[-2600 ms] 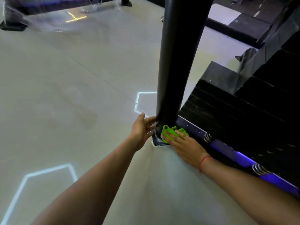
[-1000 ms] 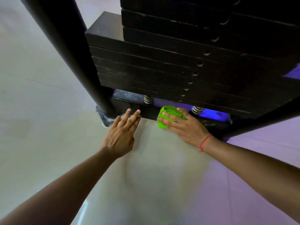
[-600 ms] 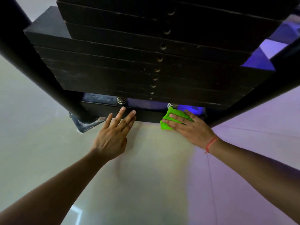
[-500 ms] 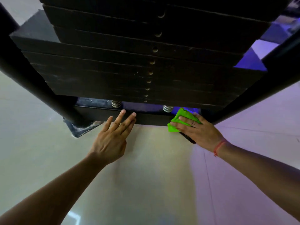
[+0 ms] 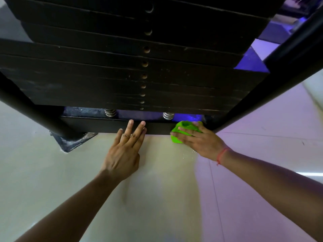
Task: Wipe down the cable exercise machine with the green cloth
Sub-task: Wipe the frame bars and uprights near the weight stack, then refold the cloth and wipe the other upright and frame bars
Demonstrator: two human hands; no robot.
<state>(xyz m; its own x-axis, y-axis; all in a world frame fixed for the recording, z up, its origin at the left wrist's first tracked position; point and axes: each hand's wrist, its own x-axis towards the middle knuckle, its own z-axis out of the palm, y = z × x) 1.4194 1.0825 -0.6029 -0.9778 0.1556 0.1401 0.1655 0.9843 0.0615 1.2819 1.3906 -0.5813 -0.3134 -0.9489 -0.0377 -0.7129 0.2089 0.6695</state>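
Two hands: the left hand (image 5: pixel 122 155) and the right hand (image 5: pixel 204 140). One green cloth (image 5: pixel 183 130) lies under the right fingers (image 5: pixel 183 132). Two coil springs, one (image 5: pixel 110 113) just beyond the left fingers (image 5: pixel 135 131), one (image 5: pixel 168 116) beside the cloth. Two black uprights (image 5: pixel 29 109) (image 5: pixel 279 67). One weight stack (image 5: pixel 122 67) with nine visible pin holes.

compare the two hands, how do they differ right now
The right hand presses the green cloth against the black base bar; the left hand holds nothing. The left hand sits near the bar's middle, fingers straight, pointing up over its front face; the right hand is at the bar's right end, fingers pointing left. Only the right wrist wears a red thread. Both lie flat with fingers extended.
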